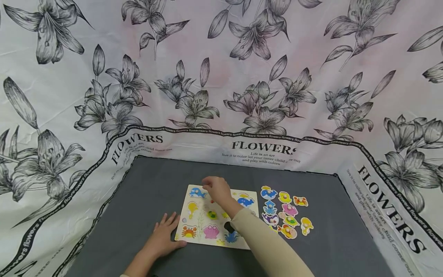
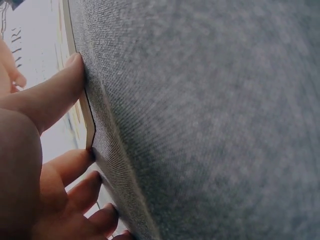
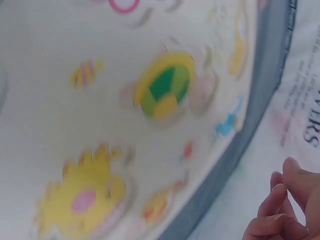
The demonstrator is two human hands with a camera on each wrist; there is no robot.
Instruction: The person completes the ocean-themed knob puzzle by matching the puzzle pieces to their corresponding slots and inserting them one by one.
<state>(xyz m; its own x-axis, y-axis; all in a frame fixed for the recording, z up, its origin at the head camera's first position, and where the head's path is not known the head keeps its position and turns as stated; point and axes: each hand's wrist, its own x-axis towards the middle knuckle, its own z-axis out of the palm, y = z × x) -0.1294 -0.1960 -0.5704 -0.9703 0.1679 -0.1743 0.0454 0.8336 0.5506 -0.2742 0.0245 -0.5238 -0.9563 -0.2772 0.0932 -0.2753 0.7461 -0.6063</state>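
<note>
- The left hand (image 1: 162, 235) rests on the grey desk (image 1: 339, 227), fingers spread and relaxed, its thumb touching the edge of the puzzle board (image 1: 204, 206).
- The right hand (image 1: 218, 189) hovers over the board's far side, just beside the blue whale (image 1: 197, 192); its fingers are curled in, grasping nothing.
- The puzzle board lies flat on the desk, partly covered by the right sleeve (image 1: 273, 242).
- Loose animal pieces (image 1: 290, 209) lie just right of the board.
- Flower-printed cloth (image 1: 204, 148) borders the desk.
</note>
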